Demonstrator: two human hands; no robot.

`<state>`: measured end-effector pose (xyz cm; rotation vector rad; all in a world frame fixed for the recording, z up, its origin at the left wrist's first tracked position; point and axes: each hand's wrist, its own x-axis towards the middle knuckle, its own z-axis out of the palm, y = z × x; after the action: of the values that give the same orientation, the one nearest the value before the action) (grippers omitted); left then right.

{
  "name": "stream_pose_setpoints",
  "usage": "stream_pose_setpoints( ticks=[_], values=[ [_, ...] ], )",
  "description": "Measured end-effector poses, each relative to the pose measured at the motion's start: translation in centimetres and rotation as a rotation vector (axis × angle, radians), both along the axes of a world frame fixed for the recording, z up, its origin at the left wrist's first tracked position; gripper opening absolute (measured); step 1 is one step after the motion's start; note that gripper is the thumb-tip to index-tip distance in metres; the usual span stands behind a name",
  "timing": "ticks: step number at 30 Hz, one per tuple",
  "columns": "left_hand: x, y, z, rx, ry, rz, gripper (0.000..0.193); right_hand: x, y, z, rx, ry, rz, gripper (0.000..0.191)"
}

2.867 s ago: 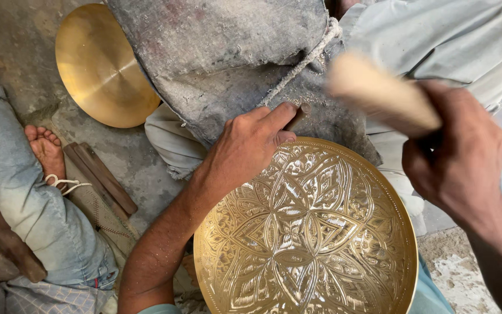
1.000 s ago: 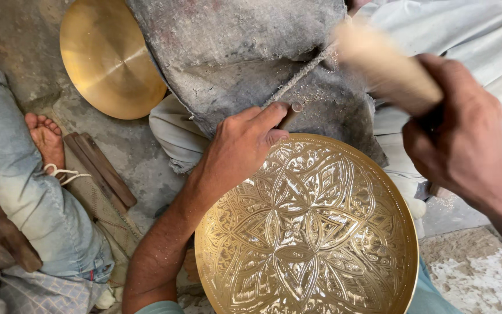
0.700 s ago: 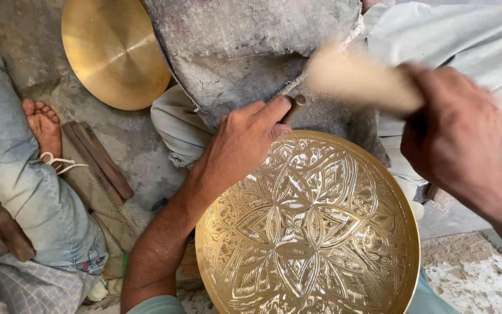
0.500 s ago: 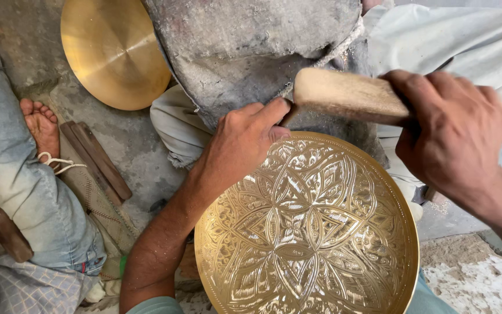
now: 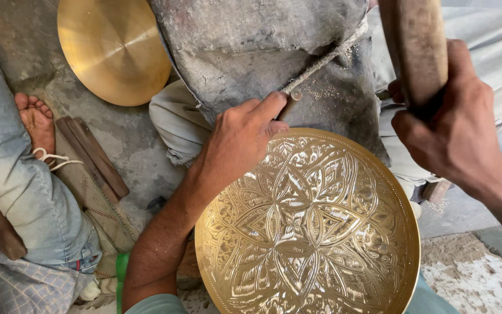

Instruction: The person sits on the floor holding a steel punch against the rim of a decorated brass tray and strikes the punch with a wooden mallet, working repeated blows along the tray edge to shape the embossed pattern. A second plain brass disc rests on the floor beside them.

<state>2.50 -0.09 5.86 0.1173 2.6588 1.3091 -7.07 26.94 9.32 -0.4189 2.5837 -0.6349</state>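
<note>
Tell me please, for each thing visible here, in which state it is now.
Engraved round brass tray: tilted, floral pattern facing up, rim under the left hand.
Left hand: closed around a thin metal chisel at the tray's upper edge.
Right hand: gripping a wooden mallet, raised above the tray.
Plain smooth brass dish: lying on the stone floor, unengraved.
Grey dusty cloth: draped, sprinkled with metal filings.
Another person's bare foot: resting on the floor.

The left hand (image 5: 236, 139) pins a chisel (image 5: 289, 102) at the engraved brass tray (image 5: 344, 256) rim; the right hand (image 5: 451, 131) grips a wooden mallet (image 5: 416, 46).
</note>
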Motion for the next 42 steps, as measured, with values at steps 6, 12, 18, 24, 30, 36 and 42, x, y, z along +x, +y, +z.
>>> stream_pose_setpoints(
  ticks=[6, 12, 18, 24, 30, 36, 42],
  values=[
    [0.2, -0.3, 0.1, -0.018, -0.007, 0.000, 0.033, 0.1, -0.2, -0.1, -0.171, 0.101, 0.074, 0.046],
    [0.2, -0.3, 0.4, -0.012, -0.020, 0.006, 0.033, 0.4, 0.1, -0.6, -0.203, 0.156, 0.121, 0.050],
    [0.2, -0.3, 0.8, -0.046, -0.076, 0.000, 0.032, 0.5, 0.4, -1.4, -0.097, 0.036, 0.057, 0.050],
    [0.2, -0.4, 1.1, -0.023, -0.038, 0.015, 0.031, 0.5, 0.4, -1.4, -0.081, 0.076, 0.058, 0.051],
    [0.2, -0.6, 1.4, -0.026, -0.079, 0.023, 0.031, 0.3, -0.1, -0.6, -0.042, 0.088, 0.152, 0.056],
    [-0.1, -0.6, 2.0, 0.001, -0.074, 0.029, 0.031, -0.2, -0.5, 0.9, 0.002, 0.218, 0.271, 0.052],
    [0.1, -0.6, 2.0, -0.053, -0.130, 0.012, 0.028, 1.1, 0.2, 0.0, 0.293, 0.184, 0.339, 0.043]
  ],
)
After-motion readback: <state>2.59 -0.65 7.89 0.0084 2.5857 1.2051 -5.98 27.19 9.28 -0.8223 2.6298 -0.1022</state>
